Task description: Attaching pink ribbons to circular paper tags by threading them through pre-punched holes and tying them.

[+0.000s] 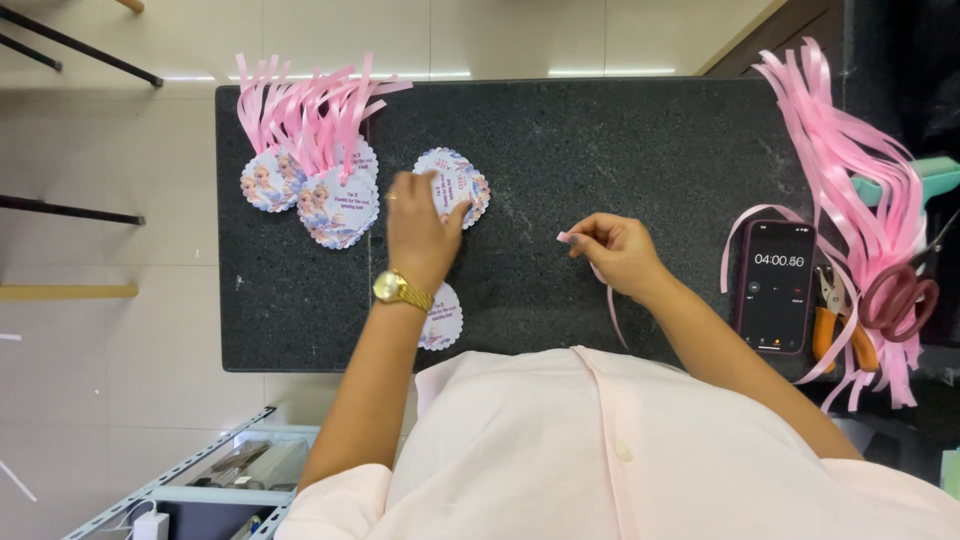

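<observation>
Fingers (578,232) of right hand (618,252) pinch pink ribbon (612,305); left hand (420,232) fingers press scalloped tag (455,185). Ribbon end may slip free; grip looks slight.

It looked like a room in a home, or a small craft workspace, set up for making party favours. The bench (640,140) was a dark speckled stone slab standing on a pale, glossy tiled floor (110,150). On it lay a pile of scalloped paper tags (320,195) with pink ribbons, a loose bunch of cut pink ribbon strips (850,160), scissors (900,295), a small orange-handled tool (832,330) and a phone (778,287) showing a running timer. A metal shelf rack (190,480) stood below the bench edge, and dark furniture legs (70,45) crossed the floor
</observation>
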